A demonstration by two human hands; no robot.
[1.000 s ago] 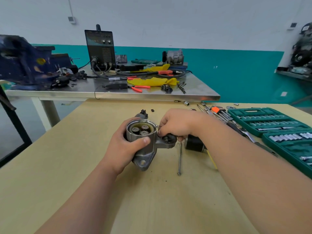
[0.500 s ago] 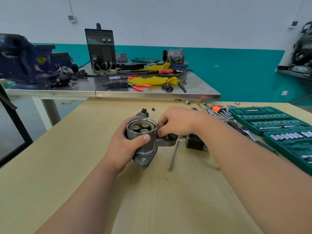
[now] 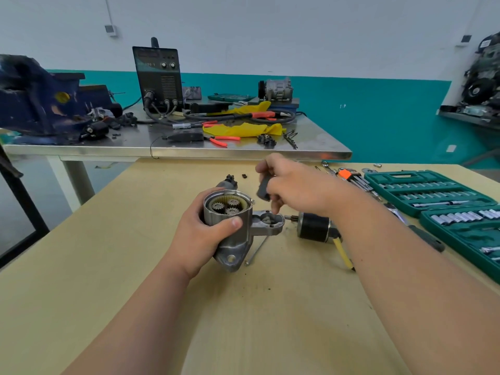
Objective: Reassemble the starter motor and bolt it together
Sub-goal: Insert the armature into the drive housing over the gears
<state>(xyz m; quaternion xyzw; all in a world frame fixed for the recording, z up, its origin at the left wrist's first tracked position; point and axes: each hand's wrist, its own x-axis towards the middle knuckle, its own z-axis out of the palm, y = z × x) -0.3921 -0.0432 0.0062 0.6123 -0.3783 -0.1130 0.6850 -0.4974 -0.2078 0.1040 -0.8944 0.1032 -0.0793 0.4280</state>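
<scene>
The person's left hand is gripping a starter housing of dull silver cast metal, its round cup open to the top and standing on a tan wooden counter. Three small toothed gears are sitting inside a ribbed ring in the cup. An oval side pocket is sticking out to the right, with a grey lump inside.

Half a second ago the right hand was pressing down on that pocket; now it is hovering above it, leaving the pocket uncovered.

The left fingers are curling round the cup, thumb across its front. The right fingers and thumb are pinching a small dark, matte block.

A thin steel bolt is lying under the housing. A smooth black cylinder with a yellow wire is lying just to the right.
</scene>
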